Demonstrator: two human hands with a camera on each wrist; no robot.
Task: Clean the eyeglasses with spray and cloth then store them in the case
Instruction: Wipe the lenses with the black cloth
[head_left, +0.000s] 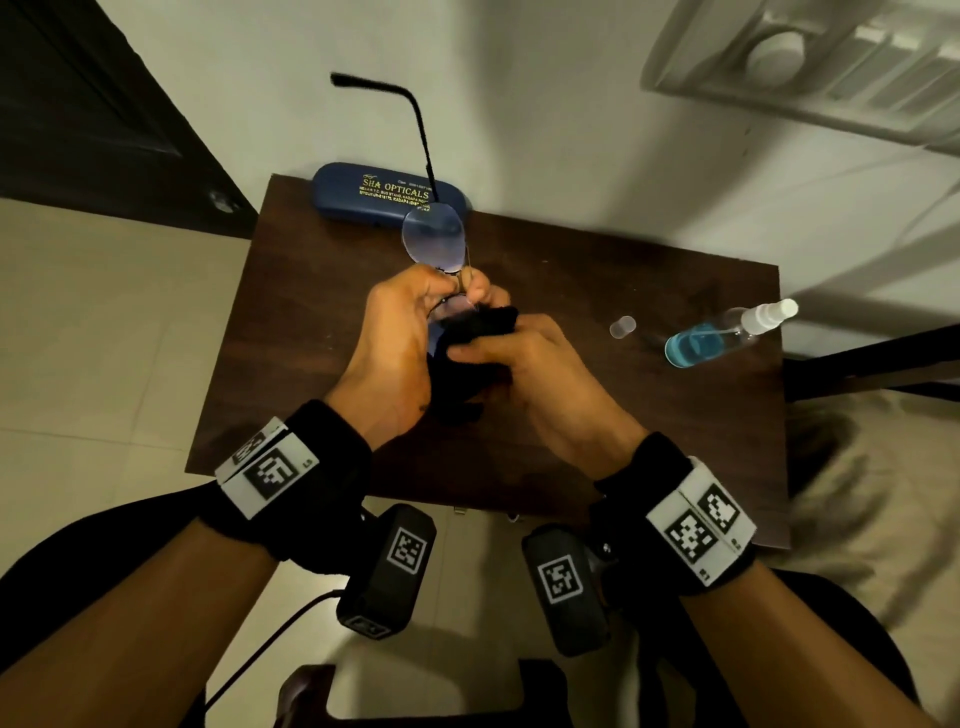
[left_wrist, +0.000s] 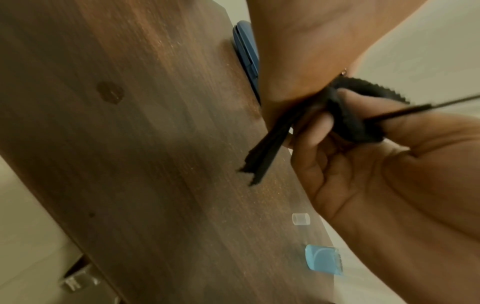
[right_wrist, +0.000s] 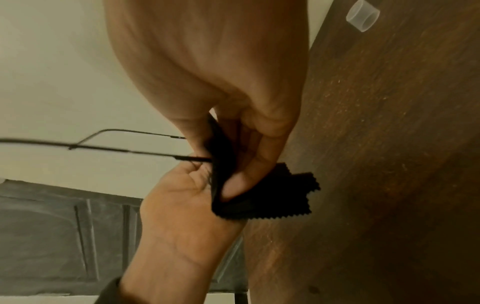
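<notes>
The thin-framed eyeglasses (head_left: 434, 237) are held up over the dark wooden table (head_left: 597, 415), far lens toward the case and one temple sticking upward. My left hand (head_left: 457, 291) grips them around the near lens and bridge. My right hand (head_left: 493, 338) pinches a black cloth (head_left: 480, 325) folded over the near lens, which is mostly hidden. In the left wrist view the cloth (left_wrist: 345, 117) bunches between both hands. In the right wrist view the cloth (right_wrist: 244, 197) wraps my right fingers, and the temples (right_wrist: 109, 147) run off to the left.
A closed blue case (head_left: 374, 192) lies at the table's back edge. A clear spray bottle (head_left: 722, 332) with blue liquid lies on its side at the right, its loose cap (head_left: 622, 327) beside it. A dark door (head_left: 78, 104) stands at the left.
</notes>
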